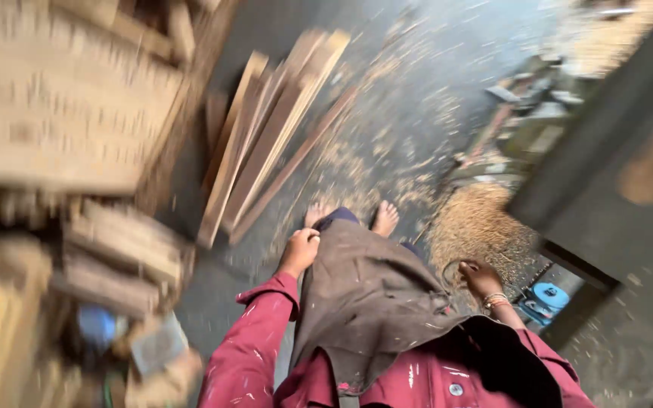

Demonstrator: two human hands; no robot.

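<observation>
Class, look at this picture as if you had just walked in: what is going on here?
A person in a red shirt and brown apron stands barefoot on a concrete floor strewn with sawdust. The left hand is closed at the apron's edge; the right hand hangs at the other side, seemingly empty. Planks lie ahead, stacked timber to the left, a sawdust heap to the right. The picture is blurred.

Rough matt wood planks (266,136); matt brown cloth apron (364,302); dull grey floor (417,98) strewn with wood shavings.
</observation>
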